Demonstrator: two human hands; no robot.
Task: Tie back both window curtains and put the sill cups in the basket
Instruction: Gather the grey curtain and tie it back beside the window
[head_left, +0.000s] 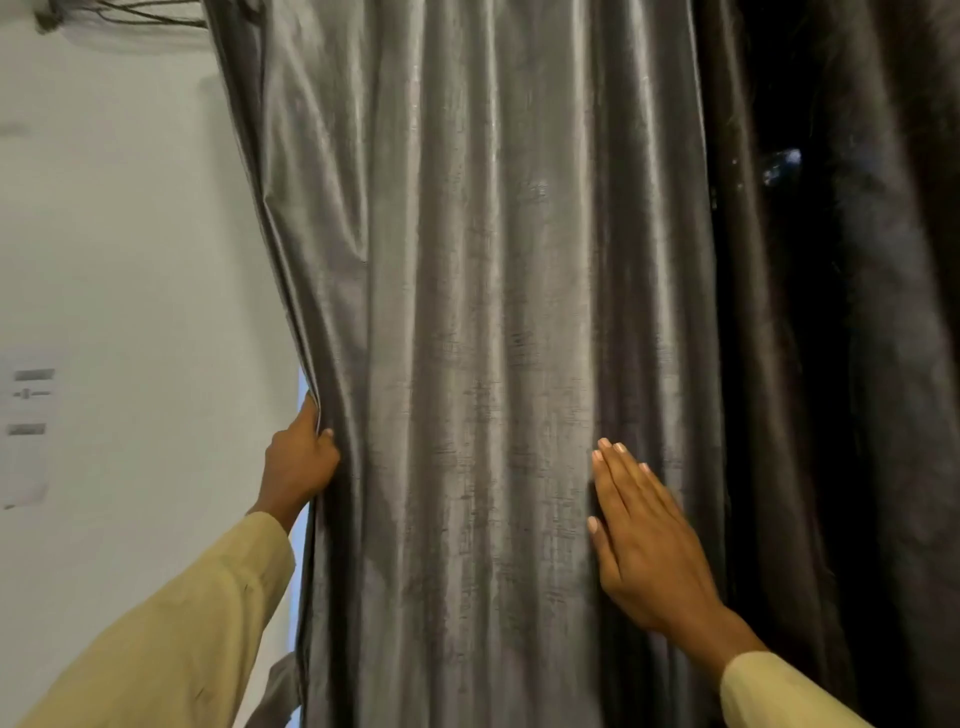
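A grey, shiny curtain (467, 338) hangs in long folds and fills the middle of the head view. My left hand (298, 460) grips the curtain's left edge at about waist height, fingers closed around the fabric. My right hand (644, 540) lies flat on the curtain's right part, fingers straight and together, holding nothing. A second, darker curtain (857, 364) hangs to the right. No cups, basket or tie-back show in this view.
A white wall (130, 260) stands to the left, with a pale switch plate (28, 431) low on it. A thin bright strip of window (303, 384) shows behind the curtain's left edge. Dark tassel strands (130, 13) hang at the top left.
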